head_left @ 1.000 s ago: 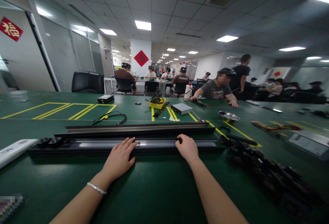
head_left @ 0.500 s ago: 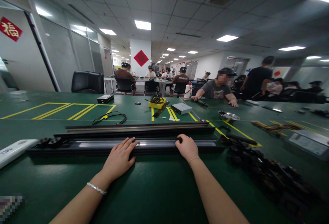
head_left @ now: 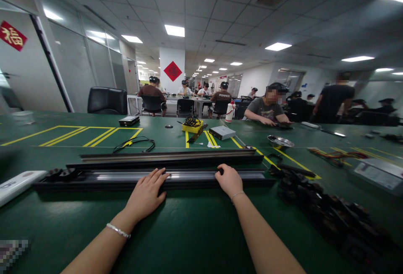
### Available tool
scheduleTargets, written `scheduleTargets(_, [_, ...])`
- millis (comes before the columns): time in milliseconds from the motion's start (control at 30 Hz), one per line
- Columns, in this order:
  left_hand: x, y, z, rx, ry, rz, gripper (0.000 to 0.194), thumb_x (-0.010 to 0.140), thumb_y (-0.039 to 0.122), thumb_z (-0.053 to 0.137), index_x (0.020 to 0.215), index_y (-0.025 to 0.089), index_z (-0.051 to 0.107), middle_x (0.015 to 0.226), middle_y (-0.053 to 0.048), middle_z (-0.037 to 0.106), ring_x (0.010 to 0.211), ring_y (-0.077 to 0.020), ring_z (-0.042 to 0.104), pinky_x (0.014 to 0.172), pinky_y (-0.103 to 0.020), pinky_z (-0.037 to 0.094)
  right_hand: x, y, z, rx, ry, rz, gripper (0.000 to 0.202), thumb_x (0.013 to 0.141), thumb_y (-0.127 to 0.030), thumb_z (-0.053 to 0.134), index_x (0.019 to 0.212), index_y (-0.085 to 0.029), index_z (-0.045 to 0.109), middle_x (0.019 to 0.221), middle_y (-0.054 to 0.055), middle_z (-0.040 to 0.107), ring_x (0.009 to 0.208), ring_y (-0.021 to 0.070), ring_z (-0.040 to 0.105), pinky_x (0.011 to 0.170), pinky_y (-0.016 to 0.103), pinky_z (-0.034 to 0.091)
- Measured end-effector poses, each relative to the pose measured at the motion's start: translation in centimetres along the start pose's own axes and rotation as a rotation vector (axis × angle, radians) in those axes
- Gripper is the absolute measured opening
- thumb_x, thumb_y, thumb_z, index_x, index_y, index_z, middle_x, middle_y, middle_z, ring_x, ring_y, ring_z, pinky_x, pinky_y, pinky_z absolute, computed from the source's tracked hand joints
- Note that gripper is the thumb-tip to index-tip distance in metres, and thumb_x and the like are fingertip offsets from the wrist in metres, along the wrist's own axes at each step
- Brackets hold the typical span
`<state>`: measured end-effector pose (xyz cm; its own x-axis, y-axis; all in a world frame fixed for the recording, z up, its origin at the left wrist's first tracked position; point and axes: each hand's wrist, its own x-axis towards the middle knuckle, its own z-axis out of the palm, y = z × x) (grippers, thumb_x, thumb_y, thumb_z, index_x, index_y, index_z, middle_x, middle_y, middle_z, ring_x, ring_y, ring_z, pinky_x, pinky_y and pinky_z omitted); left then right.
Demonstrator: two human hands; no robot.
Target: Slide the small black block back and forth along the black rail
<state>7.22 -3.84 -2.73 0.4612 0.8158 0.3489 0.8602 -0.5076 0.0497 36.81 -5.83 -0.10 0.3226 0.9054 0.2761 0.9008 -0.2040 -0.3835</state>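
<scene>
In the head view a long black rail [head_left: 195, 176] with a shiny clear inner strip lies across the green table in front of me. My left hand [head_left: 147, 192] rests on it left of the middle, fingers stretched out over the strip and thumb apart. Farther right, my right hand [head_left: 229, 179] is curled at the same rail, thumb and forefinger closed around a small dark bit that I cannot make out. Just behind lies a second long black rail [head_left: 170, 156]. Small black parts [head_left: 64, 174] sit at the front rail's left end.
A pile of black parts [head_left: 327, 211] lies at the right, beside a grey metal box [head_left: 379, 175]. A white device [head_left: 19, 183] is at the left. Beyond the rails are a black cable [head_left: 138, 142], a yellow box [head_left: 192, 128], a silver box [head_left: 222, 132] and a metal bowl [head_left: 280, 141].
My hands and both rails have stayed put. The co-worker across the table has drawn their hands together, and a standing person behind has moved right.
</scene>
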Motion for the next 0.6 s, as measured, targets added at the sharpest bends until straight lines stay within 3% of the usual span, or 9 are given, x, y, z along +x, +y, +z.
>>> scheduleTargets(333, [0.04, 0.09, -0.10, 0.005, -0.005, -0.003, 0.053, 0.076, 0.030, 0.047, 0.129, 0.029, 0.042, 0.142, 0.000, 0.038, 0.131, -0.0221, 0.031, 0.102, -0.041, 0.029, 0.13, 0.21, -0.08, -0.001, -0.025, 0.022, 0.028, 0.076, -0.026, 0.045, 0.098, -0.022, 0.061, 0.097, 0.004, 0.064, 0.092, 0.0193, 0.056, 0.077, 0.027, 0.039])
scheduleTargets(600, [0.03, 0.05, -0.04, 0.003, -0.012, -0.008, 0.053, 0.076, 0.030, 0.046, 0.129, 0.030, 0.041, 0.142, 0.000, 0.038, 0.131, -0.0219, 0.030, 0.102, -0.042, 0.029, 0.03, 0.50, -0.23, -0.059, 0.004, -0.027, 0.039, 0.077, -0.027, 0.044, 0.113, -0.018, 0.055, 0.109, 0.008, 0.061, 0.099, 0.0222, 0.053, 0.086, 0.032, 0.035])
